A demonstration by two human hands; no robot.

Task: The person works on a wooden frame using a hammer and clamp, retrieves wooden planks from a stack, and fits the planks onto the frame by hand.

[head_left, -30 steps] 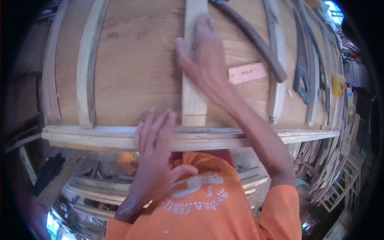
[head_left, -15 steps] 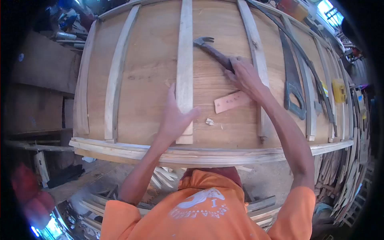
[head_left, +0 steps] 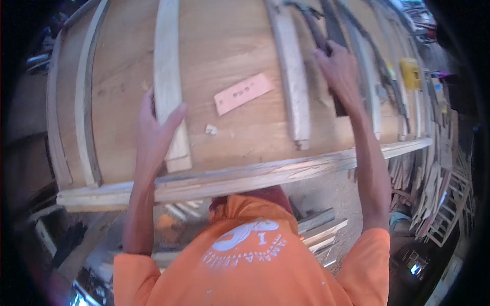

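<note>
My left hand (head_left: 157, 127) grips a pale wooden strip (head_left: 167, 66) near its lower end, with the thumb on its right side and the fingers on its left. My right hand (head_left: 337, 69) is closed round the handle of a hammer (head_left: 312, 25), whose claw head is at the top of the view. A dark saw blade (head_left: 334, 28) lies under and beside that hand. Between the hands, a pink card (head_left: 244, 94) with dark marks and a small whitish scrap (head_left: 211, 129) rest on the plywood panel (head_left: 229, 51).
More wooden strips (head_left: 292, 76) cross the panel, and a long rail (head_left: 275, 173) runs along its near edge. A yellow object (head_left: 410, 74) and a long dark bar (head_left: 375, 51) are at the right. Stacked wood offcuts (head_left: 408, 178) stand beyond the right edge.
My right hand has carried the hammer rightward, over the strip to the saw. My left hand is still at its strip. The view has shifted, so the panel appears further left.
</note>
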